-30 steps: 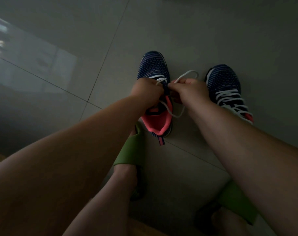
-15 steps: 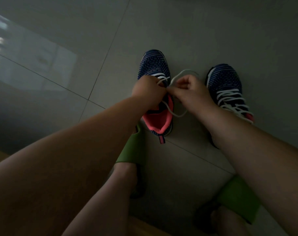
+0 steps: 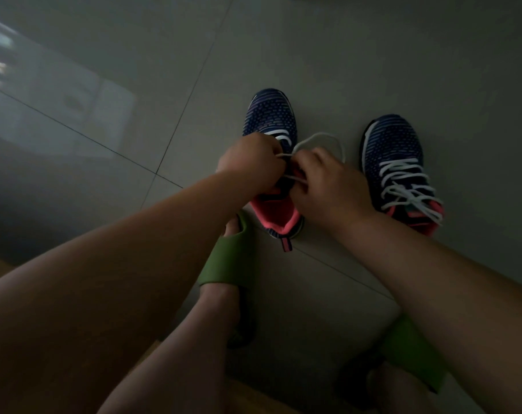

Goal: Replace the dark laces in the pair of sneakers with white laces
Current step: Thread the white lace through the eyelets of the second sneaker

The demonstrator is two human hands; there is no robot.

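both hands pinch white lace (image 3: pixel 319 138) over left sneaker (image 3: pixel 271 121) on floor: left hand (image 3: pixel 250 162), right hand (image 3: pixel 328 186). keep lace flat, pull even, feed next eyelet. right sneaker (image 3: pixel 394 150) already laced.

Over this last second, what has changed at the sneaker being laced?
The right hand has slid nearer the person along the left sneaker, its fingers now spread lower over the opening, and the white lace loop beyond it looks rounder. The left hand keeps its grip on the lace at the eyelets. Right sneaker, already laced white, and both green slippers stayed put.
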